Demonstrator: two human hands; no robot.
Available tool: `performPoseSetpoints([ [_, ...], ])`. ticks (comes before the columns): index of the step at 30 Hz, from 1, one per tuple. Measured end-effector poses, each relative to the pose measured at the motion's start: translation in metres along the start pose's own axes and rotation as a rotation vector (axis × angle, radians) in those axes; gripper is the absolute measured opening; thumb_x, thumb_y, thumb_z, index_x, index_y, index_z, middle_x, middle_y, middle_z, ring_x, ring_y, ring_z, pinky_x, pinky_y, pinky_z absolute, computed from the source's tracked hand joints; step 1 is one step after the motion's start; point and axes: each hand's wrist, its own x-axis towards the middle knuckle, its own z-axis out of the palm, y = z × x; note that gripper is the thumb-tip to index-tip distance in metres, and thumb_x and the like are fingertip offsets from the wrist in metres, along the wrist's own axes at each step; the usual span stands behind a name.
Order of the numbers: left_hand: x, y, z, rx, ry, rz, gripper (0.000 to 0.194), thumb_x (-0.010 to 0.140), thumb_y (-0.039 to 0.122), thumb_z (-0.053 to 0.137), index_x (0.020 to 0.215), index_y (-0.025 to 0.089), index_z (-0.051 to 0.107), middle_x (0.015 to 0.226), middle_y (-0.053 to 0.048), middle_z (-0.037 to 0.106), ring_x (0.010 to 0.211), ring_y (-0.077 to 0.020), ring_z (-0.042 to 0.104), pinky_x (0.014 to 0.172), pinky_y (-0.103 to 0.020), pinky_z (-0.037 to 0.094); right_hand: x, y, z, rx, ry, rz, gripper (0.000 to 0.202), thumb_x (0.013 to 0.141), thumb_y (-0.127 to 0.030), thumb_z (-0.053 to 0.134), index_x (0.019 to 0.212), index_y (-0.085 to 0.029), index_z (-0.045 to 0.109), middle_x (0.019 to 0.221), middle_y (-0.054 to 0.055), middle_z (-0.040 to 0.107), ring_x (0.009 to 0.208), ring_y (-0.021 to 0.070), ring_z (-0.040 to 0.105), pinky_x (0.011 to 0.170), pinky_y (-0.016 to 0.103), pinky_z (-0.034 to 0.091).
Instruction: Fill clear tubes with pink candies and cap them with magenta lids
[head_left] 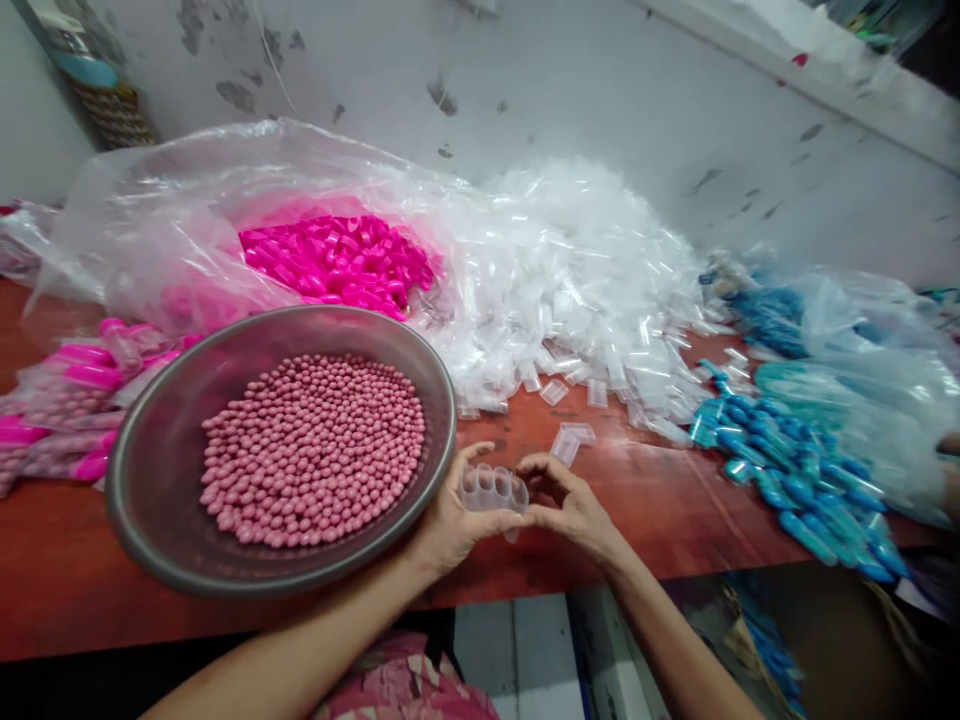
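Note:
Between my hands, near the table's front edge, is a side-by-side row of several clear plastic tubes (491,490), their open round ends facing up. My left hand (454,515) grips the row from the left, thumb along the front and fingers behind. At the right end, my right hand (574,505) closes its thumb and curled fingers on the same tubes; its fingertips are partly hidden. Just left of my left hand stands a grey bowl (161,470) of small round pink beads (315,450). A few loose clear tubes (570,440) lie beyond my right hand.
Behind the bowl, a clear plastic bag (150,210) holds bright pink caps (337,255). A large heap of clear tubes (577,270) fills the back middle. Blue-capped tubes (795,460) are piled at right, and pink-capped filled tubes (82,380) at far left.

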Motion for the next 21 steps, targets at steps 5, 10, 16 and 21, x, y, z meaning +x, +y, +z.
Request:
performPoseSetpoints([
  [5,-0.011,-0.001,0.001,-0.158,-0.259,-0.202,0.103,0.049,0.015,0.08,0.133,0.022,0.022,0.105,-0.01,0.058,0.089,-0.0234,0.06,0.081,-0.039,0.044,-0.005,0.001,0.0,0.07,-0.334,0.042,0.09,0.046,-0.058,0.076,0.122,-0.02,0.048,0.126,0.013,0.046,0.114,0.0341,0.044,0.094,0.046,0.037],
  [10,-0.014,-0.001,0.0,-0.19,-0.261,-0.225,0.136,0.05,0.028,0.082,0.131,0.025,-0.027,0.113,-0.012,0.055,0.1,-0.0257,0.056,0.091,-0.047,0.036,-0.014,-0.006,0.003,0.003,-0.342,0.087,0.088,0.051,-0.059,0.072,0.126,-0.023,0.043,0.122,0.013,0.05,0.114,0.0362,0.044,0.093,0.048,0.037],
  [16,-0.021,0.011,0.007,-0.139,-0.229,-0.122,0.13,0.054,0.052,0.073,0.132,0.021,-0.026,0.108,-0.013,0.057,0.101,-0.0284,0.055,0.09,-0.049,0.035,-0.027,-0.03,0.02,-0.251,-0.233,-0.042,0.079,0.055,-0.053,0.072,0.123,-0.03,0.039,0.137,0.01,0.032,0.119,0.0366,0.038,0.088,0.045,0.045],
  [21,-0.035,0.032,0.018,-0.213,-0.118,-0.043,0.134,0.046,0.069,0.065,0.136,0.017,-0.02,0.106,-0.015,0.057,0.102,-0.0331,0.052,0.086,-0.048,0.038,-0.041,-0.038,0.037,-0.411,-0.009,-0.168,0.066,0.063,-0.041,0.068,0.121,-0.037,0.036,0.133,0.008,0.037,0.117,0.0389,0.039,0.075,0.049,0.052],
])
